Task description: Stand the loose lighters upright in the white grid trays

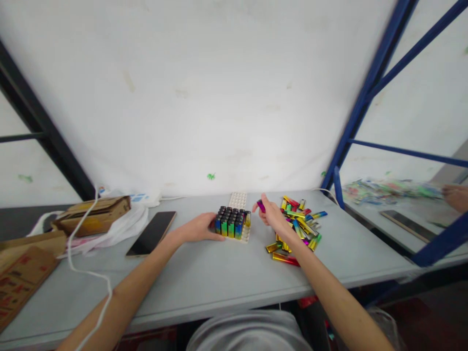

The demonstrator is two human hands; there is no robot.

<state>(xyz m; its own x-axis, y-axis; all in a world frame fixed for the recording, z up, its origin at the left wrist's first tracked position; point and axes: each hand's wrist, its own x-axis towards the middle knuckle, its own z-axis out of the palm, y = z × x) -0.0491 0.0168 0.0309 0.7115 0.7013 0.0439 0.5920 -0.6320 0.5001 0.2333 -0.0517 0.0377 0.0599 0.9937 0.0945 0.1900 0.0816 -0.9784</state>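
Note:
Rows of shiny lighters (pixel 229 224) with black tops stand upright in a white tray with holes (pixel 239 200). Their sides are blue, green and gold. My left hand (pixel 201 227) grips the left side of this block, thumb along the front and fingers partly hidden behind. To the right of the tray, my right hand (pixel 272 214) is closed on a purple lighter (pixel 261 205), held raised between thumb and fingers. Beneath and beside my right forearm lies a loose pile of metallic lighters (pixel 303 224) in gold, red, green and blue.
A dark phone (pixel 153 234) lies left of my left hand. Farther left are cardboard boxes (pixel 97 214), a white plastic bag and a white cable (pixel 78 268). Blue frame posts (pixel 360 112) rise at right. Beyond them another person's hand (pixel 456 196) is near a blurred colourful heap.

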